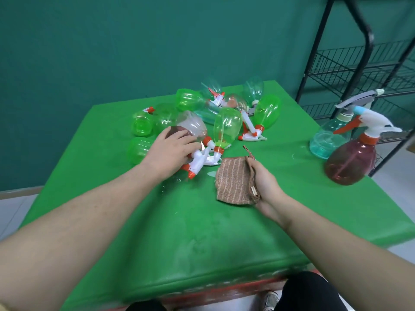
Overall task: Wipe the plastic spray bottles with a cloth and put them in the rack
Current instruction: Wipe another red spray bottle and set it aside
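Item 1. Left hand [171,146]: reaching into the pile, fingers spread and lying over a clear-and-brown spray bottle [190,129] that lies on its side. Whether the fingers have closed round it cannot be told from this angle; it looks like a touch, not a firm hold.

Item 2. Right hand [261,184]: fingers curled round the edge of a brown striped cloth [231,181], which hangs down onto the worktop [202,232].

Item 3. Pile of spray bottles [226,126]: green, teal and clear, tumbled together mid-worktop, several leaning on one another, trigger heads interlocked (one green bottle stands nozzle-down against the brown one).

Item 4. Two upright bottles at the right edge: a teal one [325,140] and a dark red one [350,162], just beside each other, near the rack [368,70], whose visible wire shelves hold none.

Item 5. Wet patches on the worktop near the pile and the cloth.

Risks, as judged:
- Pulling the brown bottle out may drag its neighbours; the inverted green bottle resting on it would likely topple and roll.
- The bottle surface looks smooth and possibly wet, so a loose hold could slip.
- Tangled triggers may snag, lifting a second bottle along.
- The dark red bottle stands close to the worktop edge; a knock from a passing arm on the way to the rack could send it to the floor.
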Available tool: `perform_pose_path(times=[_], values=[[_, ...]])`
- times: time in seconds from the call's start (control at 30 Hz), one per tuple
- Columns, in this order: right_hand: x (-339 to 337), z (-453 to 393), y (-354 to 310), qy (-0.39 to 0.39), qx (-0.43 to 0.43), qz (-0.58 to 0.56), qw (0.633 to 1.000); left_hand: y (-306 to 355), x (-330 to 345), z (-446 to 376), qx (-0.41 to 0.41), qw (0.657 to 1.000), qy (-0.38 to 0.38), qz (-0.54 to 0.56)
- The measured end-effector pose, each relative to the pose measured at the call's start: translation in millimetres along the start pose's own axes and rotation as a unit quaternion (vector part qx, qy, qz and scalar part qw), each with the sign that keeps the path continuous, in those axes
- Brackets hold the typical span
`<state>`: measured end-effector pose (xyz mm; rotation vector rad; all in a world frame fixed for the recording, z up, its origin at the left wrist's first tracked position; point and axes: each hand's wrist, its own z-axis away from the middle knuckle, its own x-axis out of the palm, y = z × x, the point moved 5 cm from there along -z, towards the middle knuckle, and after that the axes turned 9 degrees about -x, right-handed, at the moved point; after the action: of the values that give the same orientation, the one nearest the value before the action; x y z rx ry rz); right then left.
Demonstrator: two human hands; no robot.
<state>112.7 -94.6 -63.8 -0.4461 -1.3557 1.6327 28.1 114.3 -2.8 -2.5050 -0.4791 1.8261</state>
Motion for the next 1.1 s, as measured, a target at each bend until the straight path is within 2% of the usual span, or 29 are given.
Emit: perform_pose_path(times=[0.13,0.27,0.33,0.43,0.57,0.7,0.8,0.93,1.03,1.1], values=[[-5.8,23.5,-7.5,0.003,-0.003,0.011,1.0,8.5,-17.3,15.8,-0.07,0.988,0.022,0.14],[-10.4,47.2,-14.8,0.007,-0.014,0.011,1.0,27.9,-35.3,35.5,-0.148,0.951,0.03,0.27],[-11.9,58.5,-16.3,0.004,-0.019,0.015,1.0,41.2,-40.3,48.7,-0.203,0.907,0.021,0.368],[-12.1,75.5,-18.6,0.0,-0.026,0.019,0.999,60.2,-40.7,67.2,-0.294,0.817,0.005,0.497],[-13.6,93.5,-16.4,-0.006,-0.03,0.03,0.999,78.9,-36.8,87.6,-0.346,0.709,-0.002,0.614],[-17.6,102.0,-13.4,-0.01,-0.032,0.035,0.999,87.1,-35.5,106.8,-0.374,0.656,-0.004,0.655],[-18.4,104.4,-15.4,-0.005,-0.038,0.04,0.998,86.2,-29.1,118.8,-0.407,0.592,0.011,0.695],[-14.3,102.8,-16.8,0.003,-0.055,0.057,0.997,84.4,-16.8,125.3,-0.437,0.534,0.022,0.724],[-7.8,99.8,-18.9,0.021,-0.072,0.042,0.996,87.9,-13.6,124.2,-0.443,0.499,0.014,0.745],[-2.2,98.8,-24.9,0.035,-0.083,0.025,0.996,88.2,-10.9,122.7,-0.444,0.496,0.009,0.746]])
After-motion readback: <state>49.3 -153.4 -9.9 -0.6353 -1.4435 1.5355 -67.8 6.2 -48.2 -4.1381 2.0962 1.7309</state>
